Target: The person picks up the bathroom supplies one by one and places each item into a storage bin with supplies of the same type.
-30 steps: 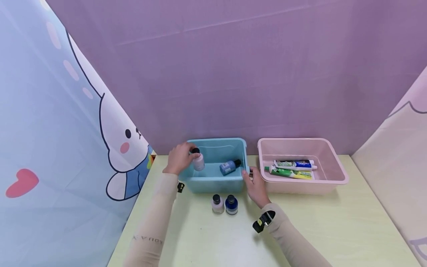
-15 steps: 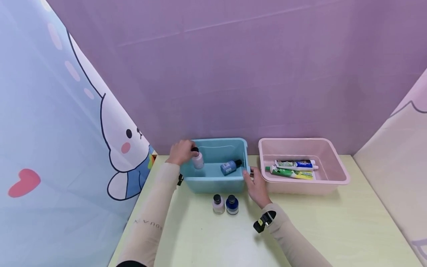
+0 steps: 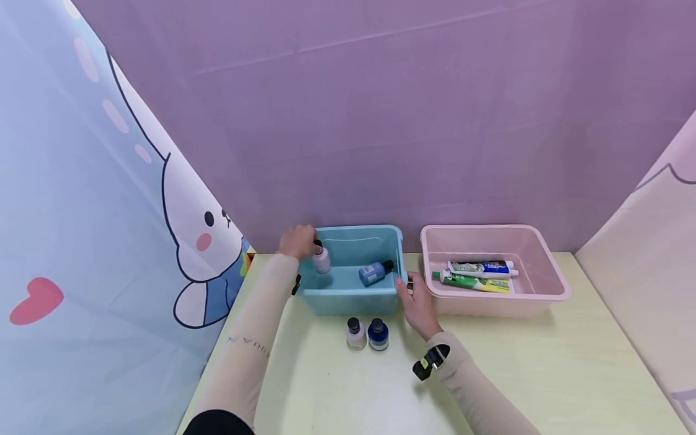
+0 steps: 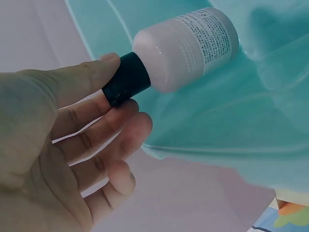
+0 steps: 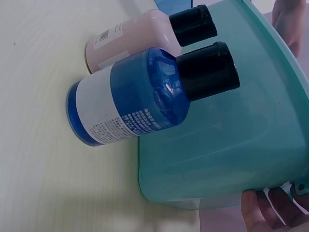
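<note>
My left hand [image 3: 298, 241] pinches the black cap of a small pale pink bottle [image 3: 322, 261] between thumb and fingers. The bottle hangs tilted inside the left end of a teal plastic bin [image 3: 348, 292], and its label shows in the left wrist view. A blue bottle [image 3: 372, 273] with a black cap lies on its side in the same bin. At the bin's front right corner, my right hand [image 3: 418, 307] holds the side, thumb near the rim. Standing upright before the bin are another pink bottle [image 3: 356, 336] and a dark blue bottle [image 5: 130, 99], close together.
To the right stands a pink bin [image 3: 495, 296] with several toothpaste tubes [image 3: 473, 282] lying in it. Both bins are close to the purple cloth [image 3: 359, 121] behind the pale table [image 3: 337, 399]. A patterned cloth [image 3: 130, 241] borders the left side.
My left hand has shifted slightly back and to the right, still pinching the pink bottle's cap; the bottle has moved slightly left and up. The right hand and both bins stay in place.
</note>
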`<state>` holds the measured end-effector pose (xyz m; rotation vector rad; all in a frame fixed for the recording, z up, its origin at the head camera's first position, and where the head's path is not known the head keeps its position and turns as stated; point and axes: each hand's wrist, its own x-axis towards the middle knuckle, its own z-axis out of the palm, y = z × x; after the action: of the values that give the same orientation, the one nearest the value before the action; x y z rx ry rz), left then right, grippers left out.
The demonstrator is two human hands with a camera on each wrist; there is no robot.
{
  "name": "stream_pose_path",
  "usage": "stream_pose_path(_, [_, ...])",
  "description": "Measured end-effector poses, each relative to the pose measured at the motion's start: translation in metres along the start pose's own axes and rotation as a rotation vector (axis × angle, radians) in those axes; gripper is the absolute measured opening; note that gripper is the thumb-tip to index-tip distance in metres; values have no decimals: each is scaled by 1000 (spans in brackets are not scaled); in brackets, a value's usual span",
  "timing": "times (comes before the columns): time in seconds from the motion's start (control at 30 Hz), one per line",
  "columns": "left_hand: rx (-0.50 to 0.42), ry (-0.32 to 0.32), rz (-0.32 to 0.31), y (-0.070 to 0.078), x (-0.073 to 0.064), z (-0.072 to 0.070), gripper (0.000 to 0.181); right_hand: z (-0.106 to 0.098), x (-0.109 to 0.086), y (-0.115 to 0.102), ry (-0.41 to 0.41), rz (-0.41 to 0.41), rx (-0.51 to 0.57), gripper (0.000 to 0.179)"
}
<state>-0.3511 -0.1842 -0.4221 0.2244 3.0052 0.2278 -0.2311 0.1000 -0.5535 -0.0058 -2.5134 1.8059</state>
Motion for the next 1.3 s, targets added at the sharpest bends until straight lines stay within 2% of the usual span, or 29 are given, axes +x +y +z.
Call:
stream_pose_path(0.13, [-5, -28, -26, -1, 9, 4, 17, 0, -1, -1, -4, 2, 8, 55])
stream_pose_path(0.3, [2, -69, -75, -4, 19, 10, 25, 0, -2, -2, -15, 10, 8, 58])
stream_pose_path(0.4, [21, -70, -92, -4, 23, 14, 18, -1, -3, -2, -14, 15, 10, 57])
stream_pose_path(0.83, [128, -79, -105, 7, 27, 21, 27, -2, -4, 0, -11, -1, 13, 58])
stream_pose_path(1.03, [199, -76, -112, 8, 38, 31, 22, -3, -4, 2, -12, 2, 10, 58])
stream_pose_path(1.3, [224, -119, -107, 8, 40, 32, 22, -1, -3, 3, -18, 15, 12, 57])
